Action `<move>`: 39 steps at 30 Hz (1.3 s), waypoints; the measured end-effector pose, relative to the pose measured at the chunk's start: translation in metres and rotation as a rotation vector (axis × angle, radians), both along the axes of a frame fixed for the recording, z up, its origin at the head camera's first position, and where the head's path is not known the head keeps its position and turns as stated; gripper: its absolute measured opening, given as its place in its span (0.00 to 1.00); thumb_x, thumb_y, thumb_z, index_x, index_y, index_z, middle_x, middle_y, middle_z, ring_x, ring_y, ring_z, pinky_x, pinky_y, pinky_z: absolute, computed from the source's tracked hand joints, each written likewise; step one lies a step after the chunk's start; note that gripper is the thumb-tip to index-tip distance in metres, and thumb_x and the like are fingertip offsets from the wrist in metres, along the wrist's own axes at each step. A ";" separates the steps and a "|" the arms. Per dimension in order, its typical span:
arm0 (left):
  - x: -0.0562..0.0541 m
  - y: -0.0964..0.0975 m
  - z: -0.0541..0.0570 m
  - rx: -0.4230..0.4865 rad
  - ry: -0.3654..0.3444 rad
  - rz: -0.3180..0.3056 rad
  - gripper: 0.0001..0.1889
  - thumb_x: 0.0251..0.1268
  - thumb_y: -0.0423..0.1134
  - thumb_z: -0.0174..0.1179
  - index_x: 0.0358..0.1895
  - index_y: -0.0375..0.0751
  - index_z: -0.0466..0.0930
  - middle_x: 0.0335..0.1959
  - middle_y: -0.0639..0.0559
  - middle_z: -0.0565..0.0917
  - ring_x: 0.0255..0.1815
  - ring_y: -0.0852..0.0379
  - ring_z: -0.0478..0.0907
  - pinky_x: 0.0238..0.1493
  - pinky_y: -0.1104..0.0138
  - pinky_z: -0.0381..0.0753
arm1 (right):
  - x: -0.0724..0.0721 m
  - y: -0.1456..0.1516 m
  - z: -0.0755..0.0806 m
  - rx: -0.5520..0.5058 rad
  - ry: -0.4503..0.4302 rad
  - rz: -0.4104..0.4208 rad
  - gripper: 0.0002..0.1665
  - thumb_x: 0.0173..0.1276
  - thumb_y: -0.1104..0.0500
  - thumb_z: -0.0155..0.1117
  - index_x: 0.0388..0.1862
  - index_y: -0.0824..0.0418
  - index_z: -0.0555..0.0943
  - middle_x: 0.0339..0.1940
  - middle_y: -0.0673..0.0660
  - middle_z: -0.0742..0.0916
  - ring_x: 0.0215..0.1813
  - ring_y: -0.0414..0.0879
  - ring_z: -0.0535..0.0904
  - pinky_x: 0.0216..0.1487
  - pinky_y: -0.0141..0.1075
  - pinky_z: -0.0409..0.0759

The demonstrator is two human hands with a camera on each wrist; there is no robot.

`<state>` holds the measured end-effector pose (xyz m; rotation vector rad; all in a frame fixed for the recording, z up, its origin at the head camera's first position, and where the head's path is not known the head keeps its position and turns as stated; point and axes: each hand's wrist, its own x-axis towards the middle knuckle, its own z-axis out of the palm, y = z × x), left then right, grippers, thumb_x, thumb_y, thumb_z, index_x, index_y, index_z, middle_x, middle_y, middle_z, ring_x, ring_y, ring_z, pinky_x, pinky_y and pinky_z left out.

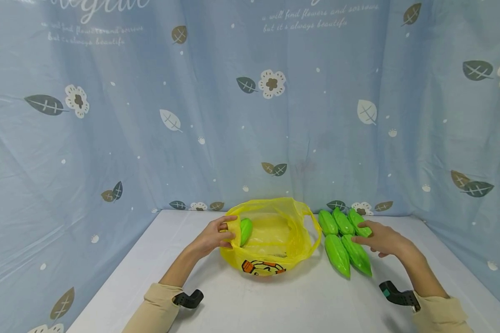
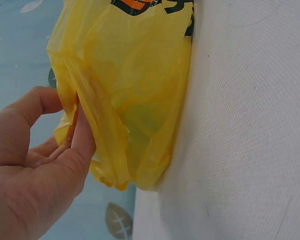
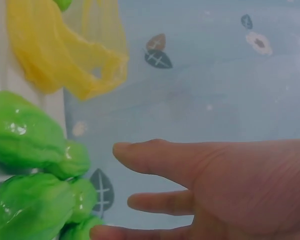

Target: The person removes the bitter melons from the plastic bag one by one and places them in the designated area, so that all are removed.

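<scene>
A yellow plastic bag (image 1: 266, 263) with an orange and black print stands with its mouth spread on the table. My left hand (image 1: 212, 237) pinches its left edge between thumb and fingers; the left wrist view shows the gathered film in this hand (image 2: 45, 145). One glossy green gourd-shaped piece (image 1: 246, 230) lies inside the bag at the left. Several similar ridged, pointed green gourds (image 1: 337, 254) lie in two rows right of the bag. My right hand (image 1: 385, 238) hovers over their right side, fingers extended; in the right wrist view nothing is in its grasp.
The white table (image 1: 275, 305) meets a blue printed curtain (image 1: 308, 138) at its back and sides. The bag's right handle loop (image 1: 316, 236) reaches close to the gourds. A black camera mount is strapped to each wrist.
</scene>
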<state>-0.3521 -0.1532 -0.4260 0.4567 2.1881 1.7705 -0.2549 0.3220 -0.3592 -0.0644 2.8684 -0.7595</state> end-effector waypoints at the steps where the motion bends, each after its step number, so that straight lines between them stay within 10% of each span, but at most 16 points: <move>1: 0.000 0.000 0.000 -0.002 -0.001 0.001 0.34 0.62 0.31 0.62 0.73 0.44 0.62 0.60 0.36 0.75 0.46 0.53 0.81 0.43 0.58 0.88 | 0.001 -0.001 0.002 0.004 0.009 -0.003 0.51 0.66 0.36 0.61 0.71 0.74 0.61 0.48 0.72 0.83 0.39 0.52 0.83 0.31 0.40 0.83; 39: -0.001 -0.001 0.001 -0.015 0.002 0.013 0.34 0.61 0.32 0.63 0.72 0.48 0.65 0.59 0.38 0.74 0.45 0.51 0.81 0.41 0.58 0.88 | 0.004 -0.035 0.001 -0.040 0.179 0.005 0.42 0.68 0.41 0.62 0.69 0.68 0.66 0.48 0.71 0.83 0.30 0.50 0.84 0.29 0.40 0.83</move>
